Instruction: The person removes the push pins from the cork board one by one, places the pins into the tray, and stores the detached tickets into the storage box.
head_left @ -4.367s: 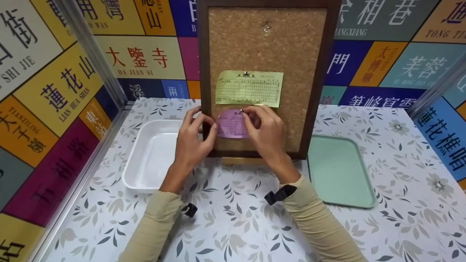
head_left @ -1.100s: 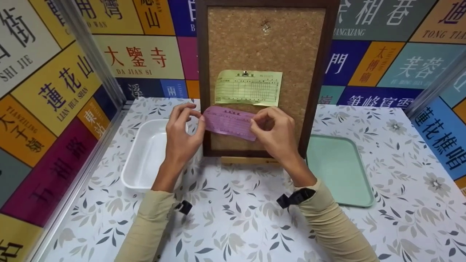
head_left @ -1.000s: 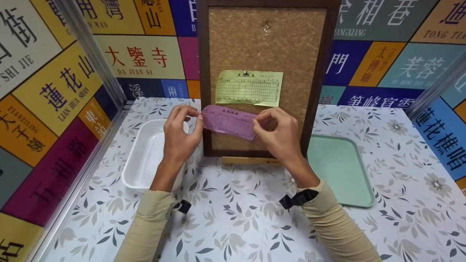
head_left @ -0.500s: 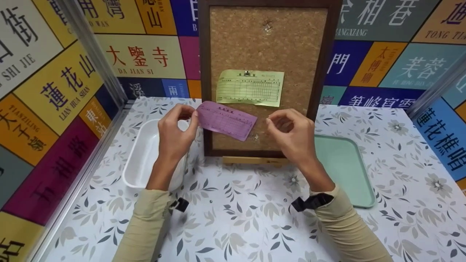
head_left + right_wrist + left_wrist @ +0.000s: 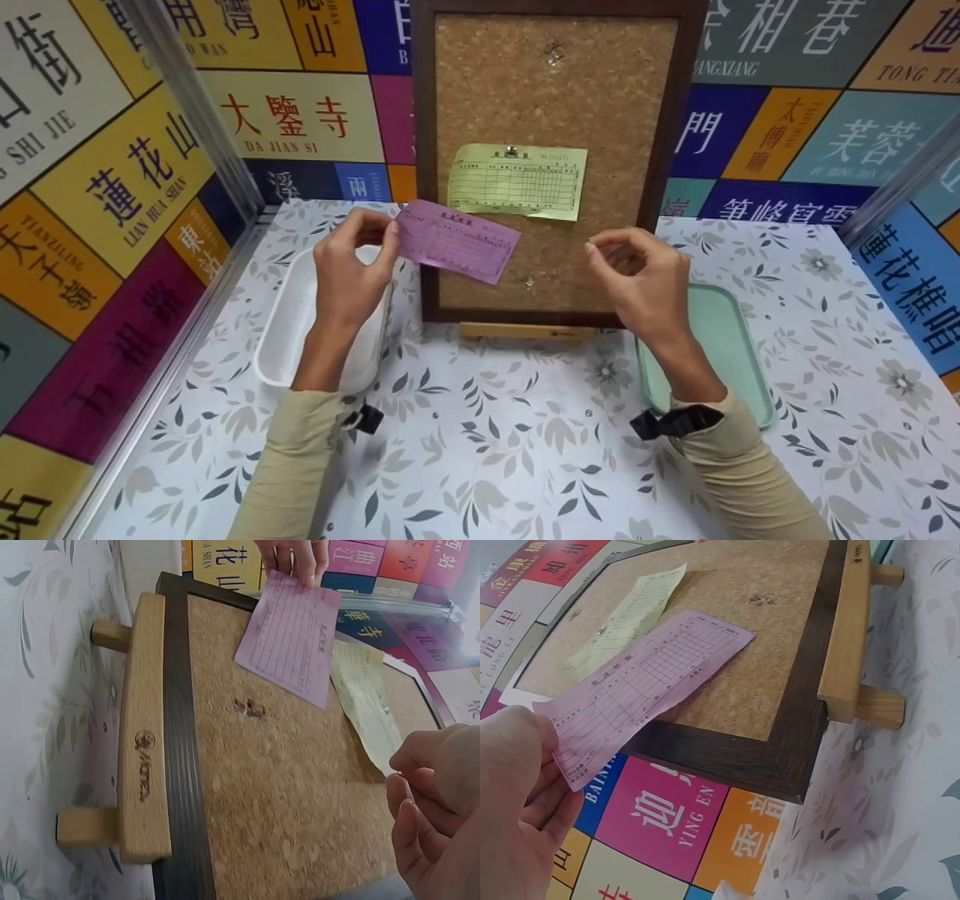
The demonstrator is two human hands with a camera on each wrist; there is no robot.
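My left hand (image 5: pixel 349 270) pinches the left end of a purple receipt slip (image 5: pixel 457 241), which hangs tilted in front of the corkboard (image 5: pixel 615 97). In the left wrist view the slip (image 5: pixel 645 690) is held between thumb and fingers, its printed grid showing. To the right, my right hand (image 5: pixel 645 281) is apart from the slip, with thumb and forefinger tips together. A tiny speck, seemingly a push pin (image 5: pixel 398 774), barely shows between those fingertips; the fingers mostly hide it. A yellow receipt slip (image 5: pixel 517 184) stays fixed to the cork by a silver push pin (image 5: pixel 511 151).
The dark-framed board stands on a wooden easel ledge (image 5: pixel 525 331). A white tray (image 5: pixel 281 367) lies left, partly behind the left hand; a green tray (image 5: pixel 720 315) lies right. Worn spots mark the cork, one low (image 5: pixel 527 283). Printed panels (image 5: pixel 300 116) wall the table.
The purple slip has come away from the cork and moved left and slightly up with the left hand. The right hand has let go of its right edge and drawn off rightward.
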